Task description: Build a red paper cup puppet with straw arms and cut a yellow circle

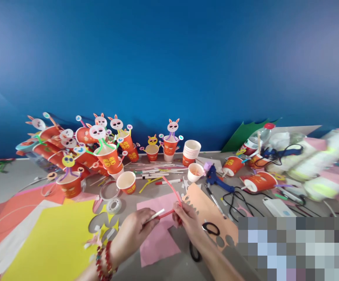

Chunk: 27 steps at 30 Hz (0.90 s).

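Over a sheet of pink paper (146, 203) my two hands meet. My left hand (137, 226), with red bead bracelets at the wrist, is closed on a thin white stick (158, 214). What looks like a red pipe cleaner (171, 186) bends in a V beside the stick. The fingers of my right hand (187, 220) pinch it at the bend; one end rises free and the other runs to the left fingertips. Whether it is attached to the stick I cannot tell. Partly hidden by my right forearm are scissors with black handles (212, 228).
Left lie yellow paper (52, 238) and a tape roll (113, 205). Behind stand red cups with animal faces (106, 156), a cup stack (191, 150) and markers (167, 182). Right are cut orange paper (207, 210), a blue glue gun (216, 177), cables and cups lying sideways (260, 182).
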Available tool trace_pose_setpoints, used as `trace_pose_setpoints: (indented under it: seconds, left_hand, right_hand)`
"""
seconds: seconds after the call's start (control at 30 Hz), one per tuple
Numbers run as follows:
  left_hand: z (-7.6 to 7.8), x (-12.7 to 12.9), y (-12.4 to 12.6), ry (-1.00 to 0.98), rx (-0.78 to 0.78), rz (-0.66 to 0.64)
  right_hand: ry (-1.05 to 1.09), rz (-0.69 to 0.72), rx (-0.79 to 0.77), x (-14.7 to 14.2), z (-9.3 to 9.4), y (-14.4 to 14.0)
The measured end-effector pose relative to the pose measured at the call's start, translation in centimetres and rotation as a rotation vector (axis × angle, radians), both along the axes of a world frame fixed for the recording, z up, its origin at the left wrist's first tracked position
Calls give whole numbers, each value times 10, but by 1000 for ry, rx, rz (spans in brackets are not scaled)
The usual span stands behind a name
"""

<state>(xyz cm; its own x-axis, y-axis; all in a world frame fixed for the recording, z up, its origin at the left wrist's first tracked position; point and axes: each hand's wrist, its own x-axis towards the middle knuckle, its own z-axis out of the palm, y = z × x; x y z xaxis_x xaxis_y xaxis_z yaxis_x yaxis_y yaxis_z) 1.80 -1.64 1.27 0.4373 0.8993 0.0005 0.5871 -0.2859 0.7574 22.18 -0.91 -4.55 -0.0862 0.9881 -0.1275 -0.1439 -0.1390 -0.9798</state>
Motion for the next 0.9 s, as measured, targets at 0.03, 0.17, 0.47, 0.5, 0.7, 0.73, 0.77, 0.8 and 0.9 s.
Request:
trace_pose_setpoints:
  seconds: [0.03, 0.17, 0.47, 0.5, 0.7, 0.73, 0.77, 0.8, 0.9]
  left_hand:
    - [1, 0, -1, -5, 4, 16]
    - [4, 1, -4, -1, 29, 74]
    - [10, -24, -10, 4, 65, 95]
    - [11, -26, -11, 15, 64, 95]
    - [11, -31, -14, 21, 61, 92]
    - [12, -31, -14, 25, 55, 95]
    - [12, -32, -14, 31, 44, 91]
    - [13, -32, -14, 39, 28, 81]
    - [16, -32, -14, 62, -4, 8]
  right_hand:
    - [4, -13, 2, -1, 1, -1]
    - [27, -70, 18, 0, 5, -3]
    - [83, -239, 88, 19, 4, 9]
    - [83, -234, 89, 19, 3, 9]
    - [48, -153, 76, 21, 5, 9]
    - [38, -122, 68, 22, 6, 9]
    - [30, -90, 60, 23, 6, 10]
    - [26, -60, 51, 23, 6, 10]
    - [31, 0, 28, 19, 5, 10]
